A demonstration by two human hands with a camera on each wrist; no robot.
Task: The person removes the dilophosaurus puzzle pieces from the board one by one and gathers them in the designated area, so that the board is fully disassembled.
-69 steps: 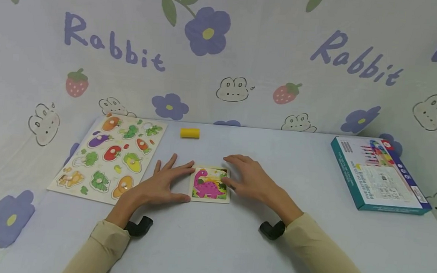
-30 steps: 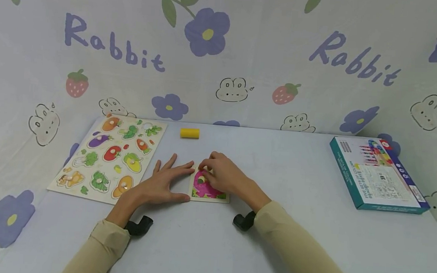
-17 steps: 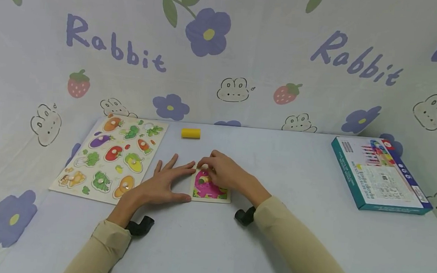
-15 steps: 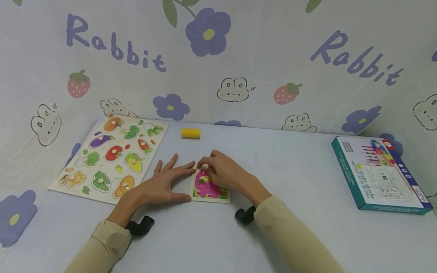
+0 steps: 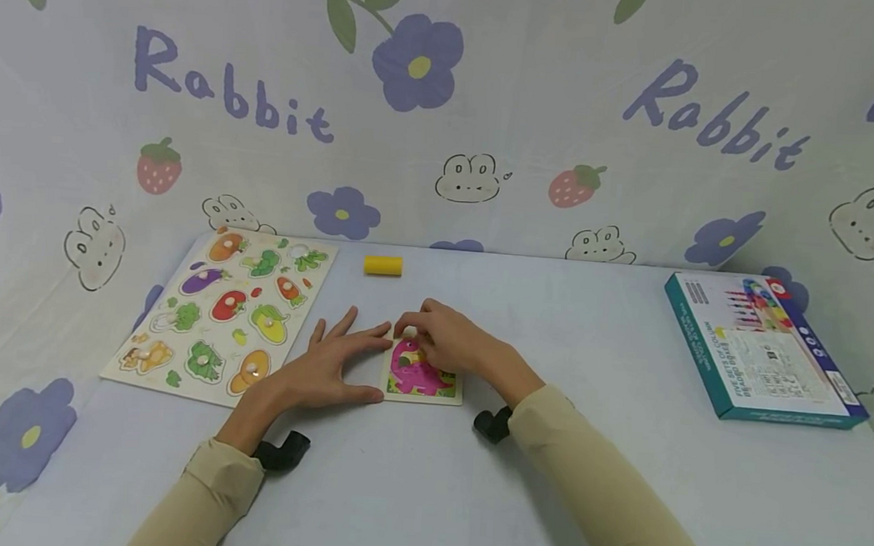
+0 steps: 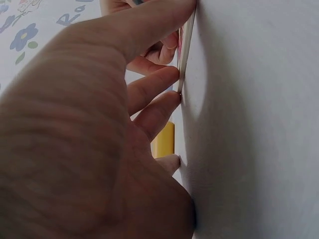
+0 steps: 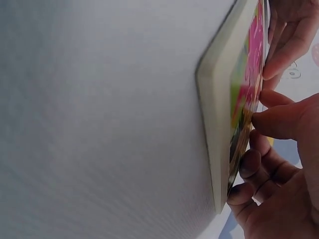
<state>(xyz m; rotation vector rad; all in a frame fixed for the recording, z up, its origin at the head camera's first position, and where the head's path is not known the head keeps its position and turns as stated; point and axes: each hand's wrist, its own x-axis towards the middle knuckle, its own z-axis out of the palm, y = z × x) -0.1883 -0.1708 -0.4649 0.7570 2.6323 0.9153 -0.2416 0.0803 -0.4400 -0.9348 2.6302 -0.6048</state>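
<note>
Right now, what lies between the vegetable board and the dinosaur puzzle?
The left hand, its fingers touching the dinosaur puzzle; the head view shows it.

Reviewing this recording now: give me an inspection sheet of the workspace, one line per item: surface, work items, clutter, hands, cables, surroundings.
Surface: pale tabletop, smooth-looking.
Work items: square dinosaur puzzle, lying picture side up.
Clutter: vegetable board at left; yellow cylinder toward the back; teal-edged box at right.
Hands: left hand touches the puzzle's left edge; right hand touches its top with bent fingers, pinch unclear.
Cables: nothing seen.
Surroundings: cloth backdrop printed with flowers, strawberries and rabbits.
</note>
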